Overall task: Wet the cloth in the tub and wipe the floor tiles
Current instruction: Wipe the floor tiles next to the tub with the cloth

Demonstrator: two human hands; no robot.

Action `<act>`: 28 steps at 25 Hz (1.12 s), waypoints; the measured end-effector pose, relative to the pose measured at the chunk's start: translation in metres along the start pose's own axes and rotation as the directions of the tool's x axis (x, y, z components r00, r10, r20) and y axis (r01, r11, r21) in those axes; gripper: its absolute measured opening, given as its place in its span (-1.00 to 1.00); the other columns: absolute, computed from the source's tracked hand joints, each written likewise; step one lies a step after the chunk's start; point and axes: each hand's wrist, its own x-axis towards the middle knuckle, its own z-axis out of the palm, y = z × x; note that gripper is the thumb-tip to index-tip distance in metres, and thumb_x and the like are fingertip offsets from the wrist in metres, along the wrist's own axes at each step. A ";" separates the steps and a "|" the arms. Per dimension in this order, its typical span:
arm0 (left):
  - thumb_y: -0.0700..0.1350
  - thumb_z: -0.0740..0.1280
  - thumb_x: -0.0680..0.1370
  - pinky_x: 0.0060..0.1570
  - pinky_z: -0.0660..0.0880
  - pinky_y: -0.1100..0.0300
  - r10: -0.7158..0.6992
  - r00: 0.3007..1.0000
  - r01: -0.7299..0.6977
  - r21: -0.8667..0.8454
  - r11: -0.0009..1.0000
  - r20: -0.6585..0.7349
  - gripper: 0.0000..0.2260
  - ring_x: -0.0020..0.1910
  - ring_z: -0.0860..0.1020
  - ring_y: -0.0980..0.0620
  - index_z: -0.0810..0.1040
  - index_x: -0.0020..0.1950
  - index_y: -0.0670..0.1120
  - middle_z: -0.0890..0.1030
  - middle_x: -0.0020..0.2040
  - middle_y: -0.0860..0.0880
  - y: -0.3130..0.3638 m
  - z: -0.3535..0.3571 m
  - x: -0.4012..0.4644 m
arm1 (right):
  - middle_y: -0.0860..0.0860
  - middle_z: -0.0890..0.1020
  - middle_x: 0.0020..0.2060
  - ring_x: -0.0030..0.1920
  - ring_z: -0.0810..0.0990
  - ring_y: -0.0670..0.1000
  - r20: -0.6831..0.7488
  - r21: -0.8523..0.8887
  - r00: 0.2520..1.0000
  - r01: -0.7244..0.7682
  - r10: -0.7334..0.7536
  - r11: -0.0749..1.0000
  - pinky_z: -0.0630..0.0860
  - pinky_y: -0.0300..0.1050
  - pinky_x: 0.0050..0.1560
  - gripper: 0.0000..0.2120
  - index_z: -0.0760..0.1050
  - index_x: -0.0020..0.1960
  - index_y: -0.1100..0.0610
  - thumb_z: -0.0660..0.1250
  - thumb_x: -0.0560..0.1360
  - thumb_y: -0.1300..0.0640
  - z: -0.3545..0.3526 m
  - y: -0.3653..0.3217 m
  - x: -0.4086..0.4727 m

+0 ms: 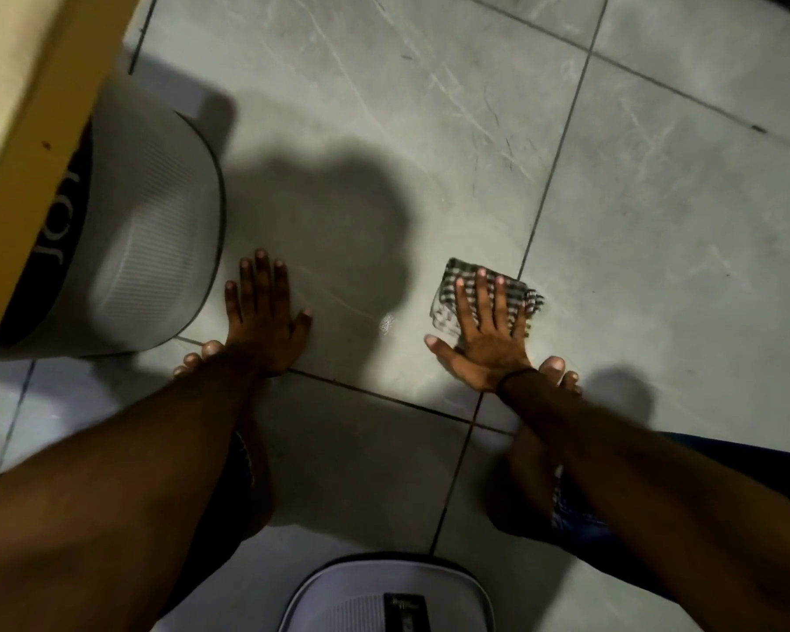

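Note:
A checked grey-and-white cloth [448, 307] lies flat on the grey floor tiles [384, 130], right of centre. My right hand [484, 330] presses down on it, palm flat and fingers spread. Resting flat on the bare tile to the left is my left hand [265, 317], fingers apart and holding nothing. No water tub can be made out for certain. A small wet glint [386, 322] shows on the tile between my hands.
A round grey ribbed bin [156, 239] stands at the left, under a tan wooden edge [42, 107]. A white device [384, 595] sits at the bottom centre. My bare feet [557, 371] are planted just behind my hands. Dark grout lines cross the tiles.

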 end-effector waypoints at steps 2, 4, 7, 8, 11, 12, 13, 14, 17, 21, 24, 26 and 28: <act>0.18 0.03 0.64 0.56 -0.30 -0.23 0.000 1.000 0.000 0.011 1.000 -0.004 -0.24 0.59 -0.38 -0.20 -0.36 0.60 -0.13 -0.39 0.61 -0.19 0.000 0.000 -0.001 | 0.02 -0.46 0.54 0.59 -0.46 0.16 -0.003 0.037 0.999 -0.032 0.032 0.999 -0.69 0.24 0.34 -0.08 -0.32 0.64 -0.06 -0.06 0.50 -0.50 -0.002 -0.039 0.012; 0.19 0.00 0.63 0.56 -0.28 -0.24 -0.001 1.000 0.001 0.015 1.000 -0.022 -0.25 0.60 -0.35 -0.22 -0.32 0.61 -0.15 -0.35 0.62 -0.20 0.001 -0.001 -0.002 | 0.08 -0.22 0.66 0.64 -0.33 0.21 0.016 -0.063 0.987 0.158 -0.157 0.985 -0.52 0.38 0.47 -0.16 -0.10 0.67 -0.04 -0.04 0.53 -0.45 0.003 -0.062 0.008; 0.19 0.02 0.63 0.56 -0.28 -0.23 -0.008 1.000 0.008 0.021 1.000 -0.030 -0.25 0.61 -0.33 -0.22 -0.30 0.62 -0.15 -0.33 0.63 -0.21 0.003 -0.001 -0.001 | 0.07 0.09 0.67 0.67 -0.10 0.19 0.026 -0.181 0.878 0.475 -0.479 0.861 -0.12 0.42 0.58 -0.27 0.13 0.64 -0.06 0.06 0.57 -0.37 0.000 -0.046 -0.006; 0.18 0.04 0.64 0.56 -0.28 -0.23 -0.016 0.999 0.016 0.022 1.000 -0.029 -0.25 0.61 -0.33 -0.22 -0.31 0.61 -0.15 -0.34 0.63 -0.20 0.003 -0.001 -0.001 | 0.05 0.13 0.66 0.67 -0.03 0.17 0.013 -0.188 0.850 0.519 -0.526 0.834 -0.06 0.39 0.59 -0.29 0.15 0.64 -0.07 0.09 0.57 -0.34 -0.005 -0.033 -0.005; 0.17 0.03 0.65 0.56 -0.28 -0.23 -0.017 0.999 0.018 0.027 0.999 -0.035 -0.25 0.61 -0.33 -0.22 -0.31 0.61 -0.16 -0.34 0.63 -0.21 0.003 0.000 0.000 | 0.03 0.04 0.68 0.68 -0.01 0.16 -0.032 -0.208 0.912 0.395 -0.409 0.895 -0.06 0.35 0.60 -0.27 0.03 0.66 -0.09 -0.02 0.57 -0.35 -0.027 -0.004 0.013; 0.18 0.01 0.64 0.55 -0.28 -0.23 -0.008 0.999 0.010 0.036 0.999 -0.052 -0.26 0.61 -0.32 -0.23 -0.30 0.61 -0.16 -0.32 0.63 -0.21 0.003 0.000 -0.001 | 0.04 -0.04 0.69 0.68 -0.08 0.15 -0.033 -0.177 0.949 0.304 -0.315 0.936 -0.12 0.35 0.60 -0.26 -0.05 0.67 -0.09 -0.07 0.56 -0.36 -0.035 -0.004 0.025; 0.18 -0.01 0.63 0.54 -0.28 -0.23 0.000 0.998 0.003 0.042 0.999 -0.068 -0.26 0.61 -0.30 -0.24 -0.28 0.62 -0.17 -0.30 0.63 -0.22 0.002 0.001 -0.001 | 0.04 -0.12 0.69 0.68 -0.15 0.16 -0.031 -0.135 0.972 0.226 -0.232 0.965 -0.18 0.36 0.60 -0.25 -0.12 0.67 -0.10 -0.08 0.57 -0.36 -0.042 -0.011 0.038; 0.19 -0.01 0.61 0.54 -0.27 -0.24 0.007 0.997 -0.004 0.043 0.999 -0.071 -0.25 0.61 -0.29 -0.25 -0.27 0.62 -0.18 -0.29 0.63 -0.23 0.002 0.002 -0.001 | 0.05 -0.17 0.68 0.67 -0.21 0.17 -0.030 -0.101 0.984 0.173 -0.177 0.980 -0.24 0.38 0.57 -0.24 -0.17 0.67 -0.09 -0.05 0.58 -0.36 -0.047 -0.023 0.049; 0.21 -0.02 0.59 0.54 -0.28 -0.23 0.008 0.998 -0.005 0.044 0.999 -0.064 -0.23 0.61 -0.30 -0.24 -0.27 0.62 -0.18 -0.30 0.63 -0.22 -0.001 0.003 0.001 | 0.10 -0.16 0.68 0.66 -0.23 0.24 -0.030 -0.075 0.985 0.169 -0.172 0.983 -0.25 0.46 0.55 -0.23 -0.13 0.68 -0.04 0.05 0.60 -0.30 -0.051 -0.067 0.056; 0.21 -0.02 0.58 0.54 -0.26 -0.23 0.012 0.995 -0.005 0.071 0.997 -0.104 -0.23 0.62 -0.25 -0.25 -0.22 0.63 -0.18 -0.24 0.64 -0.24 0.000 0.005 -0.001 | 0.10 0.16 0.66 0.67 -0.02 0.22 -0.025 -0.152 0.882 0.462 -0.471 0.874 -0.06 0.42 0.58 -0.42 0.21 0.62 -0.02 0.15 0.62 -0.07 -0.028 -0.065 0.010; 0.22 -0.04 0.58 0.55 -0.24 -0.25 -0.002 0.998 0.008 0.083 0.997 -0.068 -0.23 0.62 -0.28 -0.25 -0.27 0.61 -0.17 -0.28 0.64 -0.23 -0.001 0.006 0.001 | 0.11 0.28 0.62 0.63 0.17 0.22 -0.084 -0.088 0.881 0.458 -0.465 0.885 0.19 0.31 0.55 -0.46 0.35 0.56 -0.01 0.25 0.59 0.07 -0.030 -0.030 -0.005; 0.23 -0.07 0.57 0.56 -0.24 -0.26 -0.021 0.999 0.024 0.073 0.997 -0.037 -0.23 0.61 -0.31 -0.23 -0.31 0.61 -0.16 -0.32 0.63 -0.21 -0.001 0.004 0.003 | 0.15 0.37 0.56 0.53 0.31 0.27 -0.174 -0.004 0.951 0.260 -0.256 0.966 0.40 0.26 0.42 -0.47 0.40 0.53 0.01 0.29 0.56 0.08 -0.040 -0.016 -0.006; 0.22 -0.09 0.56 0.56 -0.23 -0.26 -0.034 0.999 0.035 0.066 0.997 -0.029 -0.23 0.61 -0.30 -0.24 -0.30 0.61 -0.16 -0.31 0.63 -0.22 0.003 0.001 0.002 | 0.17 0.46 0.43 0.38 0.41 0.28 -0.210 0.099 0.978 0.032 -0.011 0.995 0.54 0.24 0.22 -0.50 0.43 0.47 0.07 0.32 0.53 0.08 -0.048 -0.020 -0.006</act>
